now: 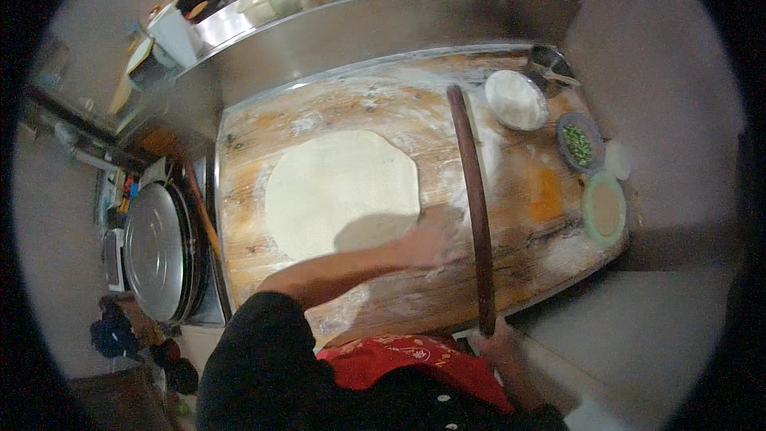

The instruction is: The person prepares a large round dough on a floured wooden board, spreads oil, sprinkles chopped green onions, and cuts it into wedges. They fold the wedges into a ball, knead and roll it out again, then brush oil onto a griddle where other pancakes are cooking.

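A broad, thin sheet of rolled dough (344, 188) lies on the floured wooden board (323, 117). My left hand (440, 239) is blurred over the board, between the dough's right edge and a long dark wooden rolling pin (473, 191); its fingers cannot be made out clearly. The rolling pin lies lengthwise across the board to the right of the dough. At its near end, by the board's front edge, my right hand (495, 341) is closed around it. My left forearm throws a shadow on the lower part of the dough.
Along the right stand a bowl of white flour (516, 100), a metal pot (547, 63), a bowl of chopped green onion (576, 142) and a green-rimmed bowl (604, 208). Round metal pans (155, 251) stand upright at the left. A steel wall (371, 27) borders the board's back.
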A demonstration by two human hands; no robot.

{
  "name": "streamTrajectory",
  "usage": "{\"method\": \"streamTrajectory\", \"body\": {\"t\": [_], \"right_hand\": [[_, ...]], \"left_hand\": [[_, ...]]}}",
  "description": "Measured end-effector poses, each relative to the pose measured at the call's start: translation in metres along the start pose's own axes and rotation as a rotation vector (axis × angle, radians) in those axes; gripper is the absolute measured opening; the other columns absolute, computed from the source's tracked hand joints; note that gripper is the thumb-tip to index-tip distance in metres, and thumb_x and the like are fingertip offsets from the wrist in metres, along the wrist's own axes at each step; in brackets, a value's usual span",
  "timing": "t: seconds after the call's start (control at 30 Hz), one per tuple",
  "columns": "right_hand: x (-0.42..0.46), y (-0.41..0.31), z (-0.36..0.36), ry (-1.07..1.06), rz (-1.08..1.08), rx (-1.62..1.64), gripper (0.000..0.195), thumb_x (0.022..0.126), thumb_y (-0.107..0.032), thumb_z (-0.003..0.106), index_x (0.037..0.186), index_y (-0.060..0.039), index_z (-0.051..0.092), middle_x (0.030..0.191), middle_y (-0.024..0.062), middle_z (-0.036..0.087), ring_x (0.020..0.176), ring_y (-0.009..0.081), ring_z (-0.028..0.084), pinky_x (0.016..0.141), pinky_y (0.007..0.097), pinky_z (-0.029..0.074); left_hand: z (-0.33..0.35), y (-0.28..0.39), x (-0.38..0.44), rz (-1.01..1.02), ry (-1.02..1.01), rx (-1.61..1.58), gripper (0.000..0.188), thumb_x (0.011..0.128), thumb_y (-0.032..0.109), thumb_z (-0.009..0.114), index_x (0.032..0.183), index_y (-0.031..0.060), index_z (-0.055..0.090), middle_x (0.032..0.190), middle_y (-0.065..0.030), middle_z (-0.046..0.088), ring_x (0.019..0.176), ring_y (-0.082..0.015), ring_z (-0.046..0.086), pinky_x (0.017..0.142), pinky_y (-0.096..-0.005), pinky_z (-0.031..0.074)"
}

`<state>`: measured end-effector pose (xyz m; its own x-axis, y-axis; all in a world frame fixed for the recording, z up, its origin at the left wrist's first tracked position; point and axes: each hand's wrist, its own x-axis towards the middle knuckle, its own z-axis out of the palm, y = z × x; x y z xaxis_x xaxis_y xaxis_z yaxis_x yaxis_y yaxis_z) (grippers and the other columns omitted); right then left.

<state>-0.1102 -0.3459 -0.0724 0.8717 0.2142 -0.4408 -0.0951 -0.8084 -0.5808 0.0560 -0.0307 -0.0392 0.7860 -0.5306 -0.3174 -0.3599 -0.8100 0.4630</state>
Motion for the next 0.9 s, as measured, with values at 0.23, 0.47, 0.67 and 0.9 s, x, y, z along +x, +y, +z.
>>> {"method": "streamTrajectory", "body": {"t": [0.23, 0.47, 0.67, 0.9], "right_hand": [[0.100, -0.089, -0.005, 0.064, -0.584, -0.063, 0.032, 0.076, -0.020, 0.067, 0.100, -0.0037, 0.056, 0.080, 0.0191, 0.061, 0.076, 0.0416, 0.061, 0.068, 0.0479, 0.049], [0.202, -0.202, -0.022, -0.232, -1.042, -0.519, 0.028, 0.072, -0.017, 0.065, 0.094, -0.0022, 0.054, 0.084, 0.0190, 0.061, 0.082, 0.0413, 0.062, 0.072, 0.0497, 0.050], [0.254, -0.232, -0.006, -0.203, -1.155, -0.501, 0.033, 0.074, -0.016, 0.064, 0.101, 0.0000, 0.056, 0.094, 0.0192, 0.061, 0.093, 0.0391, 0.061, 0.079, 0.0478, 0.051], [0.235, -0.210, 0.028, 0.045, -0.992, -0.730, 0.078, 0.080, -0.043, 0.068, 0.134, 0.0067, 0.041, 0.136, 0.0266, 0.044, 0.131, 0.0409, 0.039, 0.111, 0.0557, 0.024]], "left_hand": [[-0.018, -0.037, -0.166, -0.214, 0.398, 0.288, 0.084, 0.077, 0.028, 0.072, 0.147, 0.0062, 0.030, 0.154, -0.0212, 0.024, 0.144, -0.0376, 0.020, 0.114, -0.0552, 0.022], [-0.015, -0.161, -0.258, -0.462, 0.533, 0.504, 0.052, 0.078, 0.031, 0.071, 0.119, 0.0042, 0.055, 0.114, -0.0140, 0.059, 0.112, -0.0318, 0.052, 0.102, -0.0486, 0.036], [0.013, -0.186, -0.290, -0.479, 0.451, 0.244, 0.048, 0.077, 0.030, 0.071, 0.112, 0.0018, 0.055, 0.105, -0.0155, 0.058, 0.101, -0.0341, 0.053, 0.091, -0.0487, 0.039], [0.060, -0.182, -0.274, -0.620, 0.639, 0.336, 0.077, 0.085, 0.052, 0.057, 0.139, 0.0005, 0.041, 0.148, -0.0212, 0.034, 0.139, -0.0401, 0.027, 0.109, -0.0654, 0.017]]}}
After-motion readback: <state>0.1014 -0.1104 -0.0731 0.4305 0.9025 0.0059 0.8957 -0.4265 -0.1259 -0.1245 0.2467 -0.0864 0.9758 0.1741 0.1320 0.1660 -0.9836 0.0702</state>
